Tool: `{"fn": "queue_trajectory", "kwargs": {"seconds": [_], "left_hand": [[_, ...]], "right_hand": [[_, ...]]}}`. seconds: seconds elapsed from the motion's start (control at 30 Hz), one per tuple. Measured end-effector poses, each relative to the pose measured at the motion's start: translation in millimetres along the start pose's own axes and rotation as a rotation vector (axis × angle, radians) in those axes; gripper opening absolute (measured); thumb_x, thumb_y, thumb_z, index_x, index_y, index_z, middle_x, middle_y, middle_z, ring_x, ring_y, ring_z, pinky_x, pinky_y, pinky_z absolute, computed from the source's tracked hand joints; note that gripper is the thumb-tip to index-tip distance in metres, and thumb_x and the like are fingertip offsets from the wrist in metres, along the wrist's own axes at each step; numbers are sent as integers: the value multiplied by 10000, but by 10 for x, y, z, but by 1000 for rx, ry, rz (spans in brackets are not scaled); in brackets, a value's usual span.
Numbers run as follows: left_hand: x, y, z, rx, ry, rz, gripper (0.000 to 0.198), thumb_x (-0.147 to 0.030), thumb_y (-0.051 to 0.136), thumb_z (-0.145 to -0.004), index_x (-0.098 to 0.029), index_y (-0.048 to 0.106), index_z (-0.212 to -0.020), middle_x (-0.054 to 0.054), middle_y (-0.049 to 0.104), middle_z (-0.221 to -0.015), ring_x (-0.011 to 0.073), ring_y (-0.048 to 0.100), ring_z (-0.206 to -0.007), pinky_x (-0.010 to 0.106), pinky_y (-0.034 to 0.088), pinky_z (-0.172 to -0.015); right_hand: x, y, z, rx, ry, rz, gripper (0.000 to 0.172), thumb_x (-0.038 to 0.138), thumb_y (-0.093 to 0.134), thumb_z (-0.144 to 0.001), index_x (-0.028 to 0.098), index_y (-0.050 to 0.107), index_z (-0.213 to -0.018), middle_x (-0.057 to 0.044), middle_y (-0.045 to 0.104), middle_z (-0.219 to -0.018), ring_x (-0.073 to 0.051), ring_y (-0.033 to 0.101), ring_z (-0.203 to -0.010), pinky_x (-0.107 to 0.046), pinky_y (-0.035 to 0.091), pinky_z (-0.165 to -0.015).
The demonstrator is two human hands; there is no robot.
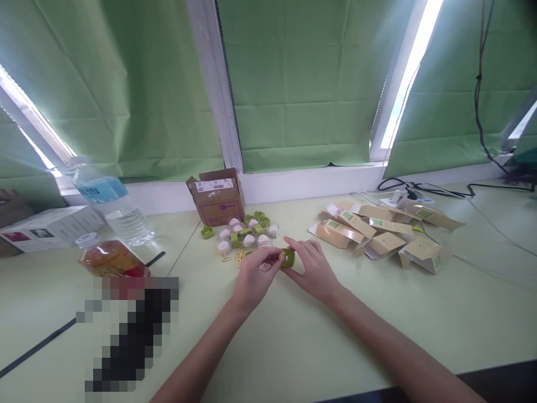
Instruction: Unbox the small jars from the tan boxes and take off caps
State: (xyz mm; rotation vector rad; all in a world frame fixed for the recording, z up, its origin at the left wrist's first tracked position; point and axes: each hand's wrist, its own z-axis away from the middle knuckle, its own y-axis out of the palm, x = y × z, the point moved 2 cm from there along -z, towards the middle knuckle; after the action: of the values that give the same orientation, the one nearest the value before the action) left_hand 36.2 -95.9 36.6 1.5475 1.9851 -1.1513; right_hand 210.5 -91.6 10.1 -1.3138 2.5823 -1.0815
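My right hand (314,270) pinches a small green round piece (288,258) between thumb and fingers. My left hand (255,277) is closed right beside it, its fingertips on a tiny pale-yellow piece (282,256) against the green one. Whether the two pieces are joined I cannot tell. Just beyond my hands lies a cluster of small clear cups with whitish-pink contents (249,240). Green flower-shaped pieces (207,232) lie around and among them. Small yellow pieces (226,258) are on the table near my left hand, partly hidden by it.
An opened brown cardboard box (220,204) stands behind the cluster. Several small kraft boxes (386,243) are heaped at right, with cables (444,193) and a power strip behind. At left are a water bottle (126,215), a tilted amber drink bottle (109,257) and a white box (59,228).
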Motion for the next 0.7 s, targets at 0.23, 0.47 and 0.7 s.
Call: {"fn": "queue_trajectory", "kwargs": {"seconds": [0.23, 0.47, 0.7], "left_hand": [[-26, 14, 14, 46, 148, -172, 121, -190, 606, -957, -197, 727, -949, 46, 708, -870, 155, 635, -781, 270, 505, -722], [-42, -28, 3, 97, 135, -382, 151, -273, 650, -938, -196, 691, -815, 36, 666, -773, 177, 587, -765, 296, 458, -687], [-83, -59, -46, 281, 15, -423, 174, -230, 591, -950, -190, 684, -809, 33, 657, -771, 172, 584, -730, 291, 427, -646]], "right_hand": [[66, -29, -9, -11, -66, 92, 553, 344, 596, -1003, 201, 394, -1497, -91, 715, -1105, -241, 654, -996, -433, 429, -959], [135, -63, -18, 31, -116, 113, 540, 289, 574, -1013, 212, 376, -1510, -90, 722, -1082, -244, 655, -978, -460, 405, -978], [183, -53, -18, 46, -166, 104, 480, 265, 558, -1022, 209, 430, -1481, -89, 725, -1066, -234, 658, -961, -459, 397, -991]]}}
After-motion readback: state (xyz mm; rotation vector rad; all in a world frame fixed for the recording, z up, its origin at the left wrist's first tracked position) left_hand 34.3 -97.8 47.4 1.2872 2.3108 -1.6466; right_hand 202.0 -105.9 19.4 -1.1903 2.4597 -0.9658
